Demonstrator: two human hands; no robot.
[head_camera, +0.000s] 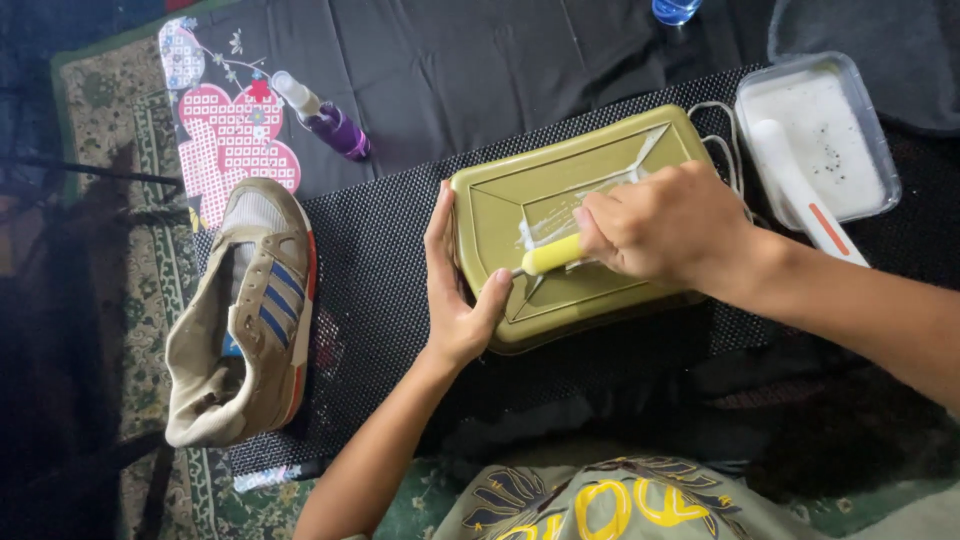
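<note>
While the olive-green tray (585, 230) lies upside down at the middle of the black mesh mat (385, 270), its left edge is gripped by the left hand (455, 290), fingers curled and pressed together. A yellow-handled brush (550, 255) is clenched in the right hand (665, 225) on the tray's soapy surface. A worn sneaker (245, 310) is seen at the mat's left edge, and a foam-filled container (820, 135) at its far right corner.

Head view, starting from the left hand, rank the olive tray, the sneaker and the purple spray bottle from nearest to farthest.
From the left hand:
1. Olive tray, gripped at its left edge.
2. Sneaker, to the hand's left on the black mat.
3. Purple spray bottle, up and left on the dark cloth.
</note>
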